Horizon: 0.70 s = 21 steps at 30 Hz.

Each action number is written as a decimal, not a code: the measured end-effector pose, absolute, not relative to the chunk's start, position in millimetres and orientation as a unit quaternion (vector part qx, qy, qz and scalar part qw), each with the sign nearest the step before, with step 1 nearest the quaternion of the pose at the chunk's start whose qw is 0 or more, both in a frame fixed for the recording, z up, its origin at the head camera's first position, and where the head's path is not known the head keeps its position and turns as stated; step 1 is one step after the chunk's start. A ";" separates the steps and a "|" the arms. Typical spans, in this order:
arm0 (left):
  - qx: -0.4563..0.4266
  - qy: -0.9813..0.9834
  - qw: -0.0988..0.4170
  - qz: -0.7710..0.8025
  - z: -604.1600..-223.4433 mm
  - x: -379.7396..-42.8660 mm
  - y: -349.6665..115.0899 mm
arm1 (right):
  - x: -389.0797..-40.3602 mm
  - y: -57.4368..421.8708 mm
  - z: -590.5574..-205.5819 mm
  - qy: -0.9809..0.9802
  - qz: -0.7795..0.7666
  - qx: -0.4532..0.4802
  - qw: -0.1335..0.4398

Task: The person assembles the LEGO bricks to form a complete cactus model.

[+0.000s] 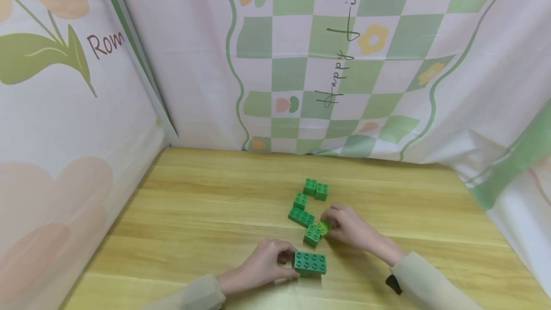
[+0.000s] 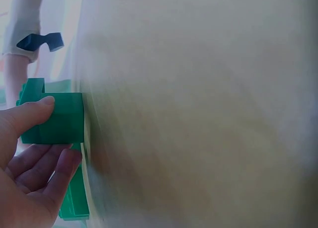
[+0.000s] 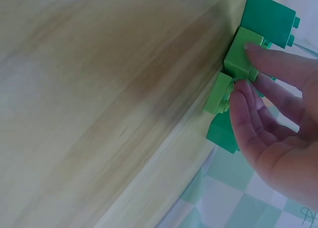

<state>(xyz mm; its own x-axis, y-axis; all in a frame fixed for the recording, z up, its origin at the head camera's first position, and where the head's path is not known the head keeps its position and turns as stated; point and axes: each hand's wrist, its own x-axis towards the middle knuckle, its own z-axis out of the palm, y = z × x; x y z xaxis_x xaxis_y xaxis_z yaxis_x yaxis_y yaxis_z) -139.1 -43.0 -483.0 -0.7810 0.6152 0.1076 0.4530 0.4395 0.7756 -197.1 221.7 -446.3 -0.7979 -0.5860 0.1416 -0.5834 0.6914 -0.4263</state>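
Note:
My left hand (image 1: 263,264) grips a dark green building block stack (image 1: 310,262) near the front of the table. A long eight-stud block forms its top, with part of a lower block showing underneath. In the left wrist view the thumb lies on the side of this stack (image 2: 62,121), fingers below it. My right hand (image 1: 350,227) pinches a light green block (image 1: 322,228) beside a dark green block (image 1: 312,235). The right wrist view shows the thumb on the light green block (image 3: 242,54), with a thinner light green block (image 3: 218,94) by the fingertips.
Further back on the wooden table (image 1: 206,204) stand a long dark green block (image 1: 301,216) and small ones: one (image 1: 300,200) against it, and a pair (image 1: 310,186) side by side. Patterned curtains (image 1: 292,61) enclose the back and sides.

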 end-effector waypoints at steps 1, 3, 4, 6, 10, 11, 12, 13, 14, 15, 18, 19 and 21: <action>0.316 0.842 0.097 0.425 -482.8 -139.3 -42.8 | -196.1 222.3 -446.5 0.918 -0.233 -0.320 -0.001; 0.314 0.843 0.099 0.425 -482.5 -139.6 -42.4 | -194.0 223.5 -446.6 0.917 -0.233 -0.323 -0.008; 0.313 0.843 0.100 0.425 -482.2 -139.6 -42.2 | -193.1 224.0 -446.8 0.917 -0.233 -0.323 -0.014; 0.310 0.844 0.103 0.426 -481.1 -139.3 -42.0 | -191.6 224.7 -446.8 0.918 -0.235 -0.319 -0.016; 0.307 0.846 0.106 0.424 -478.8 -138.8 -41.9 | -190.1 226.3 -445.5 0.920 -0.238 -0.310 -0.013; 0.306 0.846 0.106 0.423 -478.6 -138.8 -41.9 | -189.6 226.7 -444.6 0.921 -0.239 -0.307 -0.009; 0.306 0.846 0.106 0.422 -478.5 -138.8 -41.8 | -189.0 226.9 -443.9 0.922 -0.238 -0.305 -0.007; 0.306 0.847 0.107 0.422 -478.5 -138.9 -41.8 | -188.4 227.2 -443.3 0.922 -0.238 -0.306 -0.009; 0.305 0.847 0.108 0.423 -478.6 -138.8 -41.8 | -187.7 227.4 -442.6 0.921 -0.239 -0.307 -0.009; 0.305 0.846 0.109 0.424 -478.9 -139.0 -41.8 | -186.7 227.5 -442.2 0.922 -0.238 -0.306 -0.010; 0.304 0.845 0.110 0.427 -479.4 -139.0 -42.0 | -184.0 228.1 -441.0 0.923 -0.238 -0.303 -0.014; 0.304 0.844 0.109 0.427 -479.7 -139.0 -42.0 | -183.2 228.5 -440.4 0.922 -0.239 -0.306 -0.018; 0.304 0.844 0.108 0.428 -480.2 -138.9 -42.1 | -181.5 228.9 -438.9 0.921 -0.238 -0.306 -0.022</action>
<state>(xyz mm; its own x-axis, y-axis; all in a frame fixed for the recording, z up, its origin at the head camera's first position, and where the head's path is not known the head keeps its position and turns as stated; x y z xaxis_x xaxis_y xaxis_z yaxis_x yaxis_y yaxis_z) -138.9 -42.1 -480.2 -0.7918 0.6059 0.0775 0.4204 0.4485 0.7887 -181.5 228.9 -438.9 -0.8115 -0.5541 0.1858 -0.5747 0.6987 -0.4262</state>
